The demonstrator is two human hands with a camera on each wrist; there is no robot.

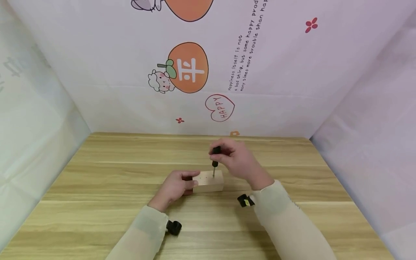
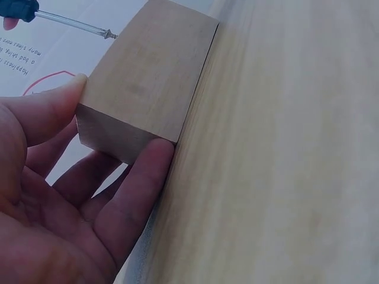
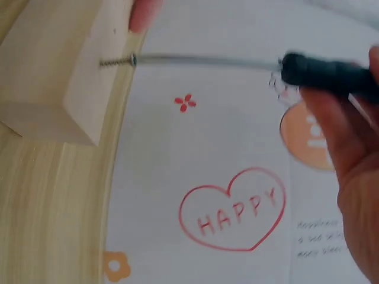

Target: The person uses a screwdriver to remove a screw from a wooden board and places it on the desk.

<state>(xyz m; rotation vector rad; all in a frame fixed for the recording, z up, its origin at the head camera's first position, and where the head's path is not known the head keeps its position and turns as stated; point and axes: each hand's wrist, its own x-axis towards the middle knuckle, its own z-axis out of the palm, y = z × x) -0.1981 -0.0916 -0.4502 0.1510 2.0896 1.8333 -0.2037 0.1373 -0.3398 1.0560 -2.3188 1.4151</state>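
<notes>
A pale wooden block (image 1: 208, 187) lies on the table, its top face marked with small dark holes. My left hand (image 1: 174, 185) grips the block's left end, thumb on the top edge and fingers around the far side and end. In my right hand (image 1: 241, 160) is a screwdriver (image 3: 323, 74) with a dark handle, held upright above the block's right part. Its steel shaft meets the head of a screw (image 3: 117, 61). The screw stands in the top face with much of its thread showing in the right wrist view.
The wood-grain table (image 1: 107, 202) stretches to both sides and toward the front. Behind it hangs a white printed cloth (image 1: 266, 112), and more white cloth (image 1: 367, 130) closes in the sides. Each wrist carries a small black camera (image 1: 174, 228).
</notes>
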